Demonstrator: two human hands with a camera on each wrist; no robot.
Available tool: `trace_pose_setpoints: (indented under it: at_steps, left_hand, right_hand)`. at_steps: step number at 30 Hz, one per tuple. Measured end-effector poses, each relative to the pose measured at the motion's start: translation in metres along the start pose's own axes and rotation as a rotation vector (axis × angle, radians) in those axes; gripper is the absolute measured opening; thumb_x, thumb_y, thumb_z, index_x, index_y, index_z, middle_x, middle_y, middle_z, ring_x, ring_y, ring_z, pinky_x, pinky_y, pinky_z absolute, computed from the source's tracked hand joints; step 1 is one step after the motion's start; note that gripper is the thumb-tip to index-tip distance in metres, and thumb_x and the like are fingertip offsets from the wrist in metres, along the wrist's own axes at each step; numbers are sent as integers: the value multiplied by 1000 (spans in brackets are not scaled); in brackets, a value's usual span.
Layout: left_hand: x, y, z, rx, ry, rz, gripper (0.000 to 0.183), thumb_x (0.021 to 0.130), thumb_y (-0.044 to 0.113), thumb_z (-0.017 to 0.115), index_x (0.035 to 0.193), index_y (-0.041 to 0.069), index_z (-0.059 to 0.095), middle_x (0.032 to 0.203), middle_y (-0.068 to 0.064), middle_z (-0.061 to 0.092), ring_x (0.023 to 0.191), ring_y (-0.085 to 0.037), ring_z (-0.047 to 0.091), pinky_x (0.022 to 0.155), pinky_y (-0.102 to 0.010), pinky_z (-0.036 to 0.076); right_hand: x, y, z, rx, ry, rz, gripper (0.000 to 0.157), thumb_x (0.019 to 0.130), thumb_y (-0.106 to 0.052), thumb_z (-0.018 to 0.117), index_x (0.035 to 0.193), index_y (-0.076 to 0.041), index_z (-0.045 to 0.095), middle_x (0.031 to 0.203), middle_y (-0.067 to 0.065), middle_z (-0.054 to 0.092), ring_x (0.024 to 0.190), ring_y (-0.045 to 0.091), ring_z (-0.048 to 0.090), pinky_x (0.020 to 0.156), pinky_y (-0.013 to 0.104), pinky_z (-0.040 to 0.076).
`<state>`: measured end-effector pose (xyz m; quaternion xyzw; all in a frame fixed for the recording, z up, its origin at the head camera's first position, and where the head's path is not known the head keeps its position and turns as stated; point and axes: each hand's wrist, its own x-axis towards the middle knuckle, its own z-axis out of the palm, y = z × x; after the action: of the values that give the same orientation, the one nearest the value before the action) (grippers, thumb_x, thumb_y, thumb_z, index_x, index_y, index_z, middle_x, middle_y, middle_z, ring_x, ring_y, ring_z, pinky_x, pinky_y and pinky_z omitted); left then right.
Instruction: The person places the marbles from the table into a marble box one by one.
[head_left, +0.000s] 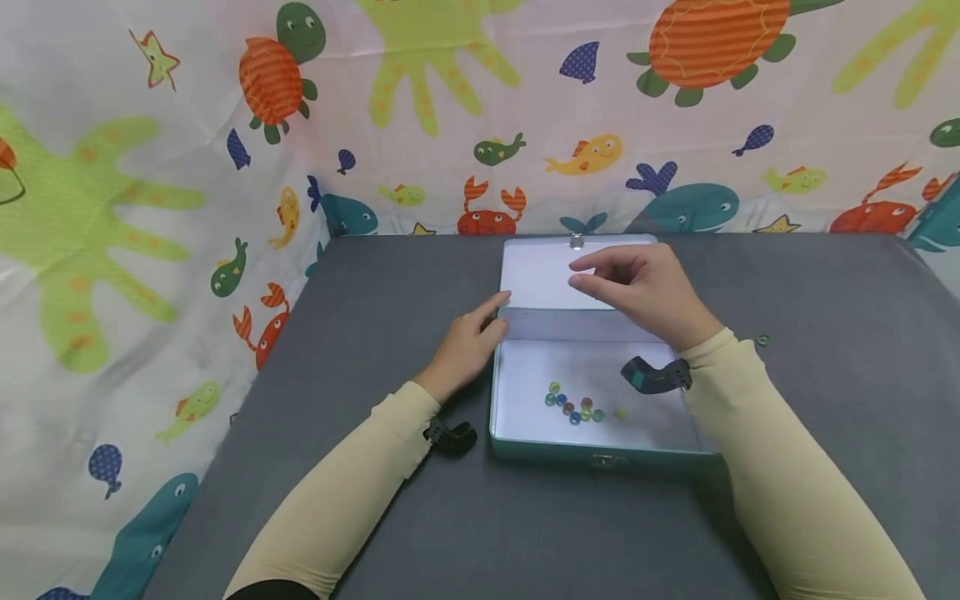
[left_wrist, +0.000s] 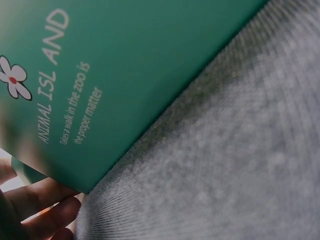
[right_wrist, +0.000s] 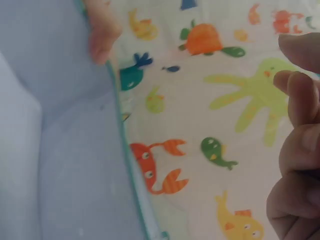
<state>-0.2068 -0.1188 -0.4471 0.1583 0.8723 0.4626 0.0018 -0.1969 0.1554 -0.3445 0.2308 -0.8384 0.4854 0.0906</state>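
An open teal box (head_left: 592, 448) with a white inside stands on the table, its lid tipped back. Several glass marbles (head_left: 575, 418) lie together on its floor. A yellow-green marble (head_left: 620, 412), blurred, is just right of that group. My left hand (head_left: 467, 348) holds the box's left side near the hinge; one fingertip (right_wrist: 101, 50) laps over the rim. Other fingers (left_wrist: 50, 210) are at the box's corner. Over the lid hovers my right hand (head_left: 641, 287), thumb and forefinger apart, the other fingers bent, nothing visible between them.
To the box's right, partly beside the right sleeve, a green marble (head_left: 762, 340) lies on the grey tabletop (head_left: 375, 317). A sea-animal cloth (head_left: 450, 158) hangs behind and at the left. Front latch (head_left: 604, 461) and lid clasp (head_left: 576, 242) stick out from the box.
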Motion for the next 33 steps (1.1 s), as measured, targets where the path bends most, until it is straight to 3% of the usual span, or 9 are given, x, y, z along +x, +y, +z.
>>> trace_pose_setpoints:
  at_steps: [5,11,19,26,30,33]
  left_hand:
    - [0,0,-3,6,6,15,61,100,39,42,158,22,50,75,-1,44,74,-17,42,88,-39,44]
    - [-2,-3,-3,15,16,-13,61,99,39,41,158,24,51,73,-1,37,68,-18,36,86,-40,43]
    - [-4,-1,0,12,-10,-9,60,101,38,41,158,23,50,66,3,32,60,-14,28,67,-37,37]
    - [-4,1,-1,1,-16,-14,62,100,39,42,159,24,49,73,0,37,71,-18,39,87,-39,42]
    - [-3,-1,-3,10,-12,-7,61,100,40,41,159,25,50,69,2,35,67,-18,37,80,-38,43]
    - [-2,-1,-2,11,-14,-7,60,101,40,42,159,26,50,71,1,38,74,-17,44,81,-38,43]
  right_hand:
    - [1,-8,-10,6,42,-12,22,91,-15,83,113,-11,83,71,4,61,62,19,48,54,28,39]
    - [-3,-9,-21,-23,35,44,24,92,-18,82,115,-12,82,72,5,59,64,20,49,54,28,39]
    - [-15,1,-33,-111,21,132,27,92,-25,83,115,-11,82,77,7,65,68,21,53,57,27,43]
    - [-29,17,-46,-127,79,184,26,92,-25,82,113,-10,82,78,2,69,68,19,54,57,25,44]
    - [-35,20,-51,-155,88,206,29,94,-32,80,114,-10,82,84,-1,73,71,20,55,58,25,46]
    - [-38,23,-57,-179,95,211,30,94,-33,80,114,-10,82,85,-7,73,73,19,56,59,24,47]
